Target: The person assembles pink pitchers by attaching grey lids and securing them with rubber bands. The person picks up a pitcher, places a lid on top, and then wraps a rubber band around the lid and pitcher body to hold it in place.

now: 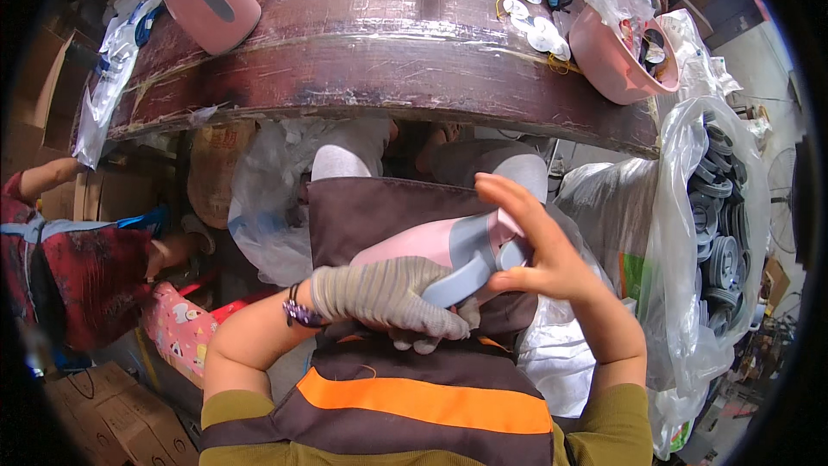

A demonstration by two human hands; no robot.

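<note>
A pink insulated jug [410, 244] with a grey collar and handle lies tilted across my lap, its top toward the right. My left hand [379, 293], in a striped grey knit glove, is closed round the body by the handle [457, 285]. My bare right hand [552, 250] curves round the jug's lid [506, 229], thumb near the grey lever and fingers stretched along the far side. The palm side against the lid is partly hidden. Under the jug is my dark brown apron [345, 203].
Ahead stands a worn dark red table [345, 43] bearing another pink jug [211, 4], white discs [543, 34] and a pink tub [604, 60]. A clear bag of grey lids [720, 250] is at right. At left are another person's arm [47, 177] and cartons [121, 414].
</note>
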